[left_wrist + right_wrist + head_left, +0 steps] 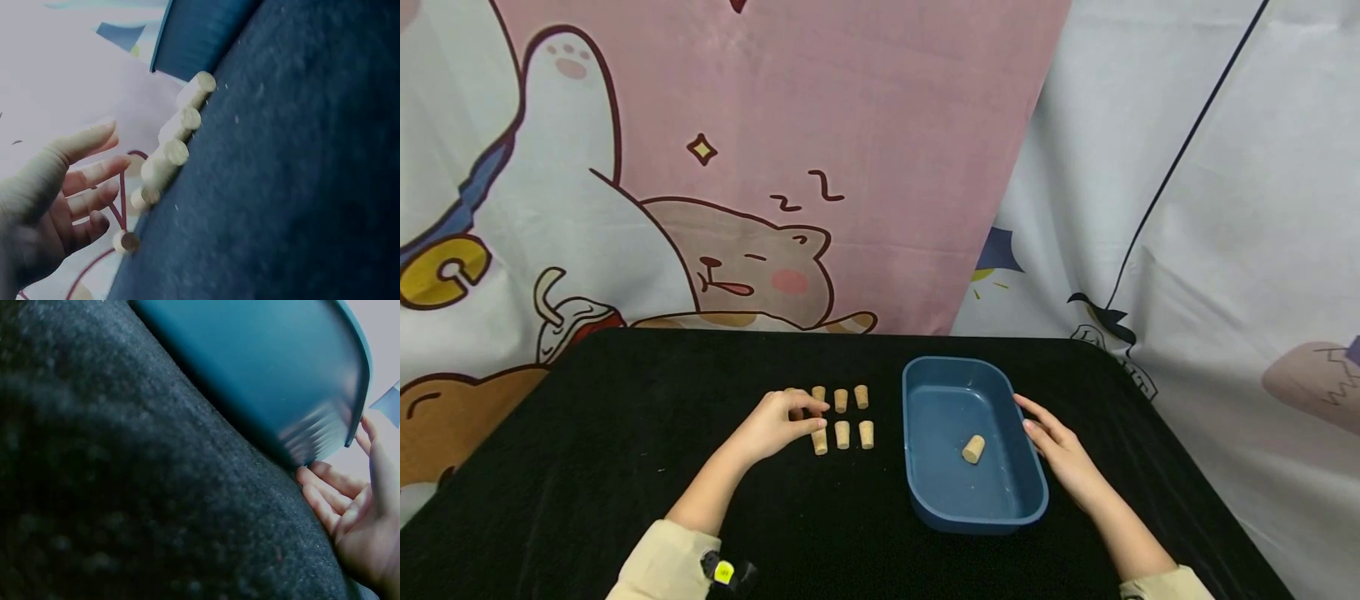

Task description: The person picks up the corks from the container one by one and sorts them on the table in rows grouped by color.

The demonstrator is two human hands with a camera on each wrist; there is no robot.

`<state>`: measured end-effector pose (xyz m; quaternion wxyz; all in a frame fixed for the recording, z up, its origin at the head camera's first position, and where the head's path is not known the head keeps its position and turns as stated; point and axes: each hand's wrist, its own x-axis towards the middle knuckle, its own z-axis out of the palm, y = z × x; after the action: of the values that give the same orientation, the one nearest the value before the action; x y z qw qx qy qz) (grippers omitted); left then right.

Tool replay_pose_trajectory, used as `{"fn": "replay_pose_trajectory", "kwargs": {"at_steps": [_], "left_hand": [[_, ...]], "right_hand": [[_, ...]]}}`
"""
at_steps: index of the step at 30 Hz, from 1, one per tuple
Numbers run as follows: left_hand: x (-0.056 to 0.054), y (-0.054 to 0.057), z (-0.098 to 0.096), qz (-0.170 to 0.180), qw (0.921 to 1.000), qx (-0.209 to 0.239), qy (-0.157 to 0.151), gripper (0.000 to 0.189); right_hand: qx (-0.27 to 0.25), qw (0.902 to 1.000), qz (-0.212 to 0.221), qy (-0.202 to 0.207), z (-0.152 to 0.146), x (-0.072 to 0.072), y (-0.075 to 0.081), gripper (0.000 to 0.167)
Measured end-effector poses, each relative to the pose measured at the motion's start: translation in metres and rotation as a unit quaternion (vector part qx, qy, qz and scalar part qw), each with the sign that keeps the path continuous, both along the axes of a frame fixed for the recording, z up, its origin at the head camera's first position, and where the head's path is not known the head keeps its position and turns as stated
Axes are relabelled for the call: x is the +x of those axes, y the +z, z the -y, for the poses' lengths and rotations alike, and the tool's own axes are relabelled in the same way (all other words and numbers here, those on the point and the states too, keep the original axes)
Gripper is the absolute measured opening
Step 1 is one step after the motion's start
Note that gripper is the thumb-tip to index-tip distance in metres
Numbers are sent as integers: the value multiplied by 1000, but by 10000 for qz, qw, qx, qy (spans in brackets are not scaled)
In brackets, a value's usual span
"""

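Observation:
In the head view, tapered corks stand in two short rows on the black cloth, among them a front-left cork (pixel 820 443) and a back-right cork (pixel 861 397). My left hand (pixel 781 425) hovers at the left end of these rows, thumb and fingers apart. The left wrist view shows nothing between those fingers; a cork (pixel 164 164) stands just beyond the fingertips. To the right is a blue rectangular tub (pixel 973 522) with one cork (pixel 973 449) lying inside. My right hand (pixel 1063 454) touches the tub's right side with extended fingers.
Black cloth (pixel 587 467) covers the table. Behind it hangs a curtain (pixel 910 167) printed with cartoon animals. Another cork (pixel 127 242) appears low in the left wrist view, below the left fingers.

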<state>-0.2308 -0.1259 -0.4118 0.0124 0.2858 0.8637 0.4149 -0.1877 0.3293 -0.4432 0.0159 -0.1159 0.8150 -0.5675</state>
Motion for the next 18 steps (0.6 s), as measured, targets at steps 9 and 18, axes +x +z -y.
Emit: {"fn": "replay_pose_trajectory", "kwargs": {"at_steps": [9,18], "left_hand": [[16,25,-23,-509,9972,507,-190,20],[31,38,-51,-363,9951,759,-518,22]], "right_hand": [[19,10000,1,-53,0,0,1,51],[7,10000,22,-27,1,0,0,51]]}}
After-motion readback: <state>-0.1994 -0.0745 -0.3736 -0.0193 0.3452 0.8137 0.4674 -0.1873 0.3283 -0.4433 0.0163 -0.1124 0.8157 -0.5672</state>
